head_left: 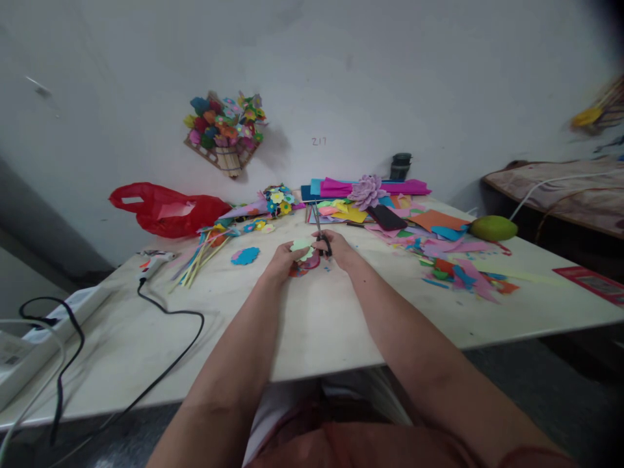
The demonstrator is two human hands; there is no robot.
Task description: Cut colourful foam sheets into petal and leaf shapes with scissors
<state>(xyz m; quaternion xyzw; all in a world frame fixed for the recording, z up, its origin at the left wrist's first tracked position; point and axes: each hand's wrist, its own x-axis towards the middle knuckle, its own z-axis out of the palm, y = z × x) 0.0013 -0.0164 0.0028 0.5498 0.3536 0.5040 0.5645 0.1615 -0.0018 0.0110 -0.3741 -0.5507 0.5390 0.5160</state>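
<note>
My left hand [284, 260] pinches a pale green scalloped paper flower [302, 249] over the middle of the table. My right hand [336, 247] is closed around a pair of scissors [324, 244] with dark handles; the blades point up and away from me. Its fingertips are close to the flower's right edge, and whether they touch it I cannot tell. Under the hands lies a reddish round piece [308, 263], partly covered. Blue scalloped paper cutouts [246, 255] rest on the table to the left.
A red plastic bag [180, 214], thin sticks [202, 260] and a glue gun [155, 263] with a black cord occupy the left side. Paper scraps [463, 276], a dark phone [386, 218] and a green fruit [493, 228] lie right. A power strip [73, 312] sits at the left edge.
</note>
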